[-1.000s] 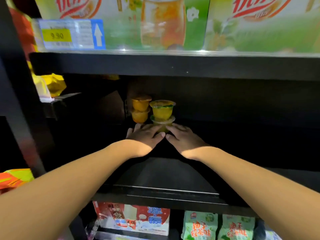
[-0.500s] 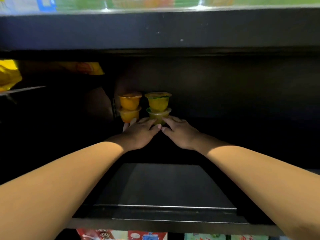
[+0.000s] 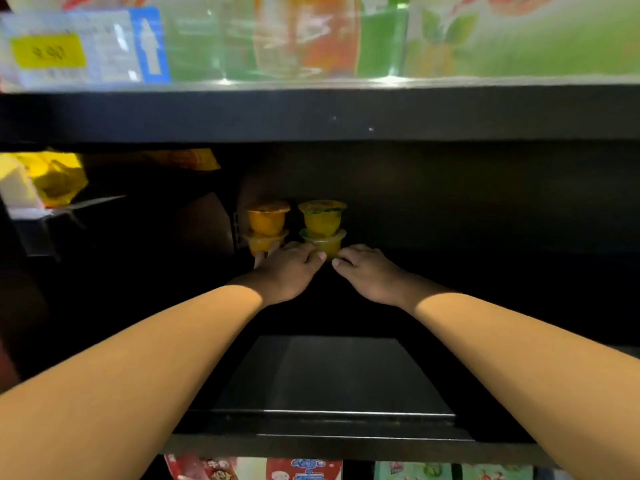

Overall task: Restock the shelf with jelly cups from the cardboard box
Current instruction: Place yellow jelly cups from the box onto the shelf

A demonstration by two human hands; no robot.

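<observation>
On the dark shelf [image 3: 332, 375], both forearms reach inward. The left hand [image 3: 289, 271] and right hand [image 3: 369, 271] lie close together, fingertips at the base of the right stack of jelly cups [image 3: 322, 227]; whether they pinch the bottom cup cannot be told. Just left stands a second stack [image 3: 267, 226]. Above, a price tag [image 3: 83, 46] fronts the upper shelf.

Single head view looks forward, slightly down, close into the dark shelf [image 3: 332, 375]
</observation>
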